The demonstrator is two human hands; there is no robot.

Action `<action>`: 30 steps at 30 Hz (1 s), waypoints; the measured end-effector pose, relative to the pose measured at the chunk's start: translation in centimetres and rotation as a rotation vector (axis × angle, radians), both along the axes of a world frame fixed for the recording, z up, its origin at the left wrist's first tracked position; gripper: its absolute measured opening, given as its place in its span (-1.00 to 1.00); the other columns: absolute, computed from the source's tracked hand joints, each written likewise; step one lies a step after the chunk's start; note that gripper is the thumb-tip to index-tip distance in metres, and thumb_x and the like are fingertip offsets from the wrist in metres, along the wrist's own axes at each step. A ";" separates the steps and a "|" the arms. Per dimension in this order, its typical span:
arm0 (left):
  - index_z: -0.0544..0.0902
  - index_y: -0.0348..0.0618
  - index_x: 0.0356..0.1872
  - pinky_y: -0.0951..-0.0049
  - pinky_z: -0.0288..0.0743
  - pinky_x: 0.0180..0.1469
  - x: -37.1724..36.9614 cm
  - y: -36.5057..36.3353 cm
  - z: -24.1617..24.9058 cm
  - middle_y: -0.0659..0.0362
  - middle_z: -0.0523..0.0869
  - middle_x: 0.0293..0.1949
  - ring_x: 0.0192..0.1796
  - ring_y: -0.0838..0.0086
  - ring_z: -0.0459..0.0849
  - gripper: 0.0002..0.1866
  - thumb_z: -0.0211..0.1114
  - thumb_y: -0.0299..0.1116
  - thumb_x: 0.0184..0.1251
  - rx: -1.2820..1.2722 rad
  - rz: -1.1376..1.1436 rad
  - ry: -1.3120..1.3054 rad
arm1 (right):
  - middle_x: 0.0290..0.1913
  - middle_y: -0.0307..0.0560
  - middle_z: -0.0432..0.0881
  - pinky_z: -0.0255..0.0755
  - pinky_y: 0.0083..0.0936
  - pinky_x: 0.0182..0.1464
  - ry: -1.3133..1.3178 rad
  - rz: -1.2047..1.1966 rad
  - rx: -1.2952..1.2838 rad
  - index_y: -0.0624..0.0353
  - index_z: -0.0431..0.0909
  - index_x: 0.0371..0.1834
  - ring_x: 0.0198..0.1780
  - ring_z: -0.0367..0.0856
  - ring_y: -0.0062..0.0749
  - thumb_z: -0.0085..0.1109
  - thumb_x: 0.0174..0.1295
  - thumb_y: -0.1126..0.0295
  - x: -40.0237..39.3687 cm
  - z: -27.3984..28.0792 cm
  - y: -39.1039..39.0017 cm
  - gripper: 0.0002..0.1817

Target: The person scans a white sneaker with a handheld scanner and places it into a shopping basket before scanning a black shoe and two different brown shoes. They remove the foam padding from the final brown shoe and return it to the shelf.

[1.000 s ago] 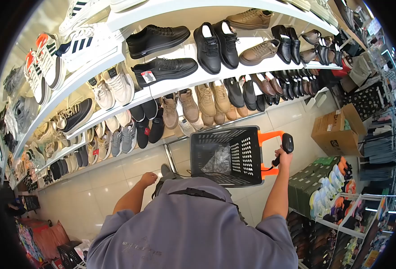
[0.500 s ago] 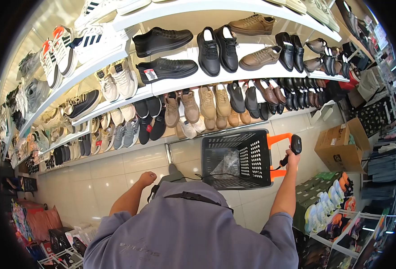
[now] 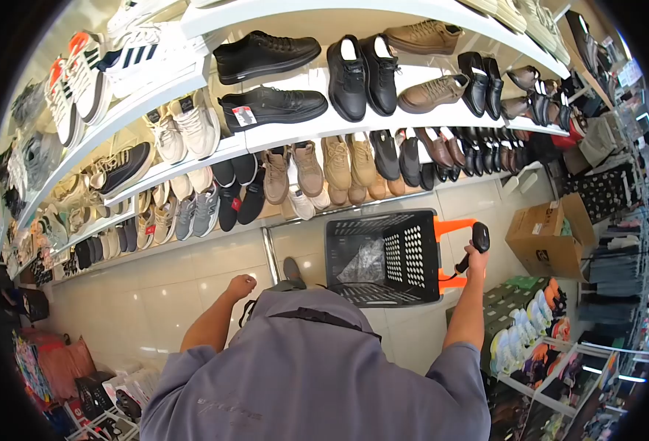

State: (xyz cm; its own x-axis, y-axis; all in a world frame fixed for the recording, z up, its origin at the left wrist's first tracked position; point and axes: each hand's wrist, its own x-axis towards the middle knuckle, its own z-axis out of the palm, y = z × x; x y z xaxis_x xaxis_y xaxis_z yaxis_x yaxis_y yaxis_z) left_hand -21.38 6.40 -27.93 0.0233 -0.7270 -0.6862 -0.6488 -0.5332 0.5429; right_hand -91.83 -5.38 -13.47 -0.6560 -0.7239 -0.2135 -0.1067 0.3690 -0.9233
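- The step in hand appears to be holding a black plastic pistol-shaped scanner (image 3: 480, 237) ready at the right of the basket; this is a judgement from the pose.
- The right hand (image 3: 476, 262), right of centre in the frame, has its grip clamped on the scanner's handle, with the scanner's head pointing up the frame.
- Behind it is the orange handle (image 3: 453, 228) of a black perforated plastic basket (image 3: 343, 239); I cannot tell whether the hand touches that handle too.
- A thin black cable (image 3: 449, 278) runs from the scanner toward the basket, where crumpled clear plastic (image 3: 362, 263) lies.
- The left hand (image 3: 242, 286), left of centre, is over the pale tiled floor (image 3: 140, 309), its fingers curled loosely together, nothing visible in them.
- Across the upper frame, white curved shelves (image 3: 302, 131) carry rows of shoes, well apart from both hands.
- Any next move of the scanner calls for enough cable slack, clear of the basket's rim.
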 end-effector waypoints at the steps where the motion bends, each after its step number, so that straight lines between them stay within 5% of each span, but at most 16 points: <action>1: 0.72 -0.21 -0.23 0.39 0.59 -0.19 -0.1 -0.5 -0.4 0.08 0.75 -0.43 -0.37 0.40 0.73 -0.67 0.20 -0.16 0.18 -0.033 0.029 0.028 | -0.15 -0.08 0.61 0.35 -0.43 -0.05 0.005 0.007 0.035 0.35 0.55 -0.08 -0.15 0.54 -0.35 0.20 -0.13 0.61 -0.1 0.2 0.0 -0.58; 8: 0.69 -0.28 -0.20 0.40 0.59 -0.23 3.0 -2.6 -2.2 0.06 0.74 -0.40 -0.39 0.38 0.72 -0.66 0.21 -0.20 0.17 0.032 0.034 0.077 | -0.18 -0.08 0.62 0.37 -0.38 -0.01 -0.012 -0.086 0.051 0.30 0.56 -0.12 -0.12 0.56 -0.30 0.25 -0.20 0.61 -0.4 -0.1 -1.4 -0.57; 11: 0.69 -0.28 -0.25 0.42 0.58 -0.25 4.4 -3.2 -2.1 0.06 0.73 -0.42 -0.41 0.40 0.71 -0.71 0.23 -0.25 0.15 0.035 0.007 0.059 | -0.27 -0.16 0.58 0.34 -0.47 -0.17 -0.048 -0.083 0.026 0.27 0.57 -0.19 -0.29 0.48 -0.45 0.21 -0.13 0.59 -0.7 -0.2 -2.0 -0.67; 16: 0.69 -0.28 -0.28 0.46 0.54 -0.36 4.1 -4.6 0.4 0.12 0.70 -0.47 -0.47 0.46 0.66 -0.76 0.21 -0.31 0.18 0.026 0.211 0.036 | -0.27 -0.18 0.58 0.34 -0.46 -0.13 -0.036 -0.038 -0.016 0.25 0.58 -0.22 -0.26 0.49 -0.44 0.20 -0.14 0.58 -1.2 -0.5 -4.7 -0.69; 21: 0.68 -0.25 -0.25 0.50 0.50 -0.42 -0.3 -3.7 0.4 0.17 0.68 -0.48 -0.49 0.51 0.62 -0.76 0.21 -0.29 0.22 0.034 0.405 0.072 | -0.22 -0.17 0.60 0.34 -0.45 -0.07 -0.045 0.033 -0.043 0.26 0.58 -0.19 -0.20 0.51 -0.41 0.21 -0.15 0.57 -3.5 0.0 -8.5 -0.65; 27: 0.67 -0.23 -0.17 0.51 0.51 -0.41 -9.2 -3.4 2.2 0.15 0.70 -0.38 -0.37 0.50 0.65 -0.71 0.24 -0.23 0.22 0.090 0.369 0.183 | -0.12 -0.05 0.62 0.38 -0.37 0.06 -0.028 0.104 -0.070 0.30 0.48 0.02 -0.08 0.57 -0.29 0.23 -0.18 0.59 -5.6 -0.6 -10.7 -0.47; 30: 0.67 -0.26 -0.19 0.49 0.51 -0.30 -10.6 -6.5 3.7 0.17 0.70 -0.36 -0.36 0.53 0.63 -0.70 0.22 -0.21 0.27 -0.096 0.309 0.212 | -0.08 -0.07 0.62 0.35 -0.38 0.09 -0.015 0.116 -0.099 0.28 0.44 0.05 -0.04 0.55 -0.31 0.21 -0.14 0.60 -5.7 -1.1 -10.9 -0.46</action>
State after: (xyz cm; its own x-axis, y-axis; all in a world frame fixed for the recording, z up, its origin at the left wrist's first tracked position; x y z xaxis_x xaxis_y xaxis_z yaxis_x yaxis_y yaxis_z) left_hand -31.95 -0.08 -24.26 0.1161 -0.7689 -0.6287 -0.3337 -0.6264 0.7045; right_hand -97.57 -16.29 -14.57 -0.5639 -0.8127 -0.1466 -0.1296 0.2624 -0.9562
